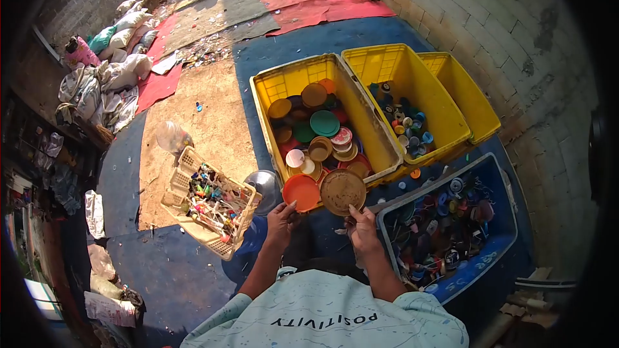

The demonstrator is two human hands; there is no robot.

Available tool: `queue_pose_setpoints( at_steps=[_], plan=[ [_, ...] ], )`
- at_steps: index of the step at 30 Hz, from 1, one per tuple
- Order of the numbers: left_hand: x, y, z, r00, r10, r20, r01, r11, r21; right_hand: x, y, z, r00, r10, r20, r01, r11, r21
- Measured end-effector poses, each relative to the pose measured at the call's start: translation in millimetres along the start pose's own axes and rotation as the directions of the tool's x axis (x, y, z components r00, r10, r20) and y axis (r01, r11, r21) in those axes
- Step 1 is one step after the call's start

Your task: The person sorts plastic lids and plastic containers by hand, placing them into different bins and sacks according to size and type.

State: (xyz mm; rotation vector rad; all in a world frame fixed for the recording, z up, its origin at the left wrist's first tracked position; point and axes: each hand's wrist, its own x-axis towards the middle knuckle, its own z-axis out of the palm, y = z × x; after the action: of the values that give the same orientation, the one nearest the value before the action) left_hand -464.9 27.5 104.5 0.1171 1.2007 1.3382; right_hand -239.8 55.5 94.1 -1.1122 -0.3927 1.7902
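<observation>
My left hand (282, 222) is closed on the rim of a round orange lid (301, 193). A larger, dirty brown lid (343, 192) is pinched at its lower edge by my right hand (363, 231). Both lids are side by side over the near edge of a yellow crate (263, 106). Inside that crate lie several round lids, among them a green one (324, 123) and a pink and white one (342, 136).
A second yellow crate (445, 116) holds small caps; a third stands behind it. At right is a blue crate (511, 209) of mixed caps. A cream basket (177, 201) of small plastic pieces stands left. Sacks (129, 71) line the far left wall.
</observation>
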Motion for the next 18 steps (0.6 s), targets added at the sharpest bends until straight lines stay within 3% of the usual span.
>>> queue_pose_setpoints(
  at_steps=[3,6,12,18],
  plan=[
    [53.3,33.1,7.4,0.998,-0.015,0.058,0.01,0.996,0.093,47.6,-14.3,30.1,0.97,-0.208,-0.129,0.186,0.969,-0.16],
    [116.9,60.1,9.3,0.992,-0.011,0.129,-0.011,0.987,0.163,97.7,-32.8,50.8,0.931,-0.347,-0.113,0.315,0.921,-0.231],
    [190.4,78.3,38.1,0.975,-0.106,0.195,0.072,0.983,0.171,175.5,-50.6,40.6,0.939,-0.224,-0.263,0.132,0.936,-0.325],
    [232.6,39.2,48.1,0.974,-0.22,0.061,0.207,0.964,0.165,225.3,-35.1,29.9,0.901,0.025,-0.433,-0.133,0.966,-0.222]
  ],
)
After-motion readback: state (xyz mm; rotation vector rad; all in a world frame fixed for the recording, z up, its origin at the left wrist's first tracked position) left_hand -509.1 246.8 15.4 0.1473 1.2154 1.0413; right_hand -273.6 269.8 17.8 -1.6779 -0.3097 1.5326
